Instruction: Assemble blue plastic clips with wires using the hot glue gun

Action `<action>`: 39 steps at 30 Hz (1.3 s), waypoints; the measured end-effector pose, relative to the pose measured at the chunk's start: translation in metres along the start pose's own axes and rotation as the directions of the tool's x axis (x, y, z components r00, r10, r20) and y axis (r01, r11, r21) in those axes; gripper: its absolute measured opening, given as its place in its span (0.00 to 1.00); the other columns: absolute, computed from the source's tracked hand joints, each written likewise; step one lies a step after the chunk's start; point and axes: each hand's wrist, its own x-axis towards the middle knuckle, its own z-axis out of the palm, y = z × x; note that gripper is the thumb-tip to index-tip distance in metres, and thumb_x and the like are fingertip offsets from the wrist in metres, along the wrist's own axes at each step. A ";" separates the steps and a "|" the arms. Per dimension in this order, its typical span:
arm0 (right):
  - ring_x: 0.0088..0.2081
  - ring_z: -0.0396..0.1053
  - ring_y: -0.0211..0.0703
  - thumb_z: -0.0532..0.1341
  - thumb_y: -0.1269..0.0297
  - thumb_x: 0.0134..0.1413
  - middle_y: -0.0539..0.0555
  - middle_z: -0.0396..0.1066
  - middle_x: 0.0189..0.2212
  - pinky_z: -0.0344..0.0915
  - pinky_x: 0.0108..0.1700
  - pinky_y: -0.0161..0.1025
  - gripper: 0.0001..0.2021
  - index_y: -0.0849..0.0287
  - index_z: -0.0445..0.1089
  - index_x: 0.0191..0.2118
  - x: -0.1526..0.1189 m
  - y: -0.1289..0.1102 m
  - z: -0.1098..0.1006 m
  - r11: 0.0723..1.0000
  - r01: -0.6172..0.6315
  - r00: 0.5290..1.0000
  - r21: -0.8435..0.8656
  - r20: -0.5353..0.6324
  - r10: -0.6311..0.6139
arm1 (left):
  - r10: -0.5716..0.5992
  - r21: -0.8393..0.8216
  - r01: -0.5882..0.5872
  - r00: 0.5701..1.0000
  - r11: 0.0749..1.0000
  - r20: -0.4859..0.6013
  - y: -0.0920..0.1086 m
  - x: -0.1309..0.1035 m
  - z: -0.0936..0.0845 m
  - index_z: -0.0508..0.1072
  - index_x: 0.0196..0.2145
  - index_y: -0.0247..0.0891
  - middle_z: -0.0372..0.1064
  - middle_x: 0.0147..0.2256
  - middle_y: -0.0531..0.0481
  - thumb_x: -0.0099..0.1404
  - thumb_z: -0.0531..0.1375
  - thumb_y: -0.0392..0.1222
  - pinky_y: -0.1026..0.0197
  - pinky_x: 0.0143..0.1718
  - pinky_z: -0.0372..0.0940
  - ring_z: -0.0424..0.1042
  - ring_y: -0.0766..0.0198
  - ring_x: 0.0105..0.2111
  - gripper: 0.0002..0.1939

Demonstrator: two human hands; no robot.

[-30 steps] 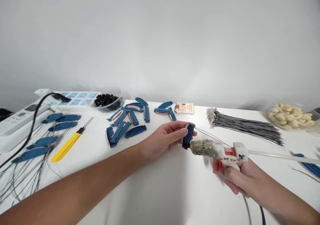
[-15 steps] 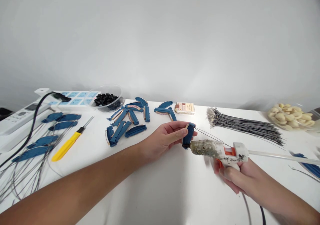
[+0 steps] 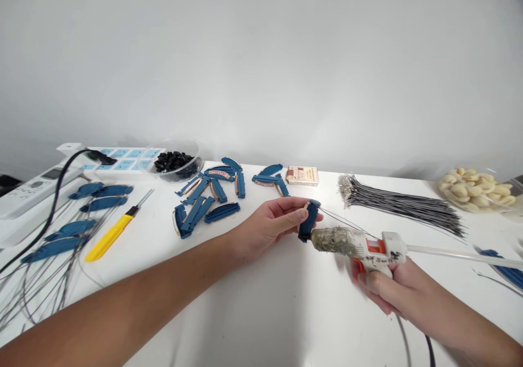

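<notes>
My left hand pinches a small blue sign piece between thumb and fingers, holding it upright over the white table. Thin dark wires run from that piece toward the right. My right hand is wrapped round the handle of a white hot glue gun with an orange trigger and a crusted front. Its nozzle meets the lower end of the blue piece. A clear glue stick sticks out of the gun's back.
Several loose blue pieces lie beyond my left hand, near a bowl of black bits. Leftward are a yellow-handled tool, wired blue pieces and a power strip. Rightward lie bundled black wires and a tub of cream-coloured pieces.
Almost nothing differs. Both hands keep the same grip, and the glue gun's nozzle stays at the lower end of the blue piece.
</notes>
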 end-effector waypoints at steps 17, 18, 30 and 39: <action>0.30 0.61 0.43 0.54 0.67 0.58 0.47 0.59 0.23 0.62 0.32 0.38 0.05 0.53 0.64 0.32 0.001 0.013 -0.001 0.998 0.017 1.000 -0.066 0.009 -0.016 | -0.018 -0.002 0.018 0.999 1.000 -0.027 0.000 -0.001 0.003 0.84 0.47 0.39 0.82 0.48 0.41 0.65 0.73 0.47 0.59 0.50 0.68 0.79 0.61 0.44 0.15; 0.30 0.62 0.43 0.54 0.68 0.59 0.47 0.59 0.24 0.62 0.32 0.38 0.05 0.53 0.64 0.32 0.001 0.015 -0.001 0.997 0.031 0.999 -0.068 0.009 -0.030 | -0.019 -0.004 0.019 1.000 1.000 -0.023 0.000 -0.001 0.003 0.84 0.47 0.39 0.82 0.48 0.41 0.65 0.73 0.47 0.60 0.50 0.68 0.79 0.61 0.44 0.15; 0.26 0.59 0.42 0.56 0.62 0.58 0.45 0.59 0.20 0.62 0.31 0.39 0.10 0.54 0.73 0.40 -0.002 -0.003 0.002 0.999 -0.032 0.999 0.025 -0.003 0.032 | -0.009 -0.011 0.009 1.000 1.000 -0.019 -0.001 0.000 0.002 0.83 0.49 0.39 0.83 0.45 0.41 0.66 0.72 0.47 0.60 0.50 0.69 0.79 0.61 0.44 0.16; 0.24 0.59 0.41 0.57 0.59 0.57 0.45 0.58 0.19 0.64 0.30 0.40 0.11 0.54 0.74 0.41 -0.002 -0.002 0.006 0.998 -0.031 0.996 0.061 -0.086 0.037 | 0.014 -0.010 -0.014 0.999 1.000 -0.029 -0.002 0.001 0.001 0.83 0.49 0.39 0.83 0.44 0.42 0.67 0.72 0.47 0.60 0.50 0.68 0.79 0.61 0.45 0.16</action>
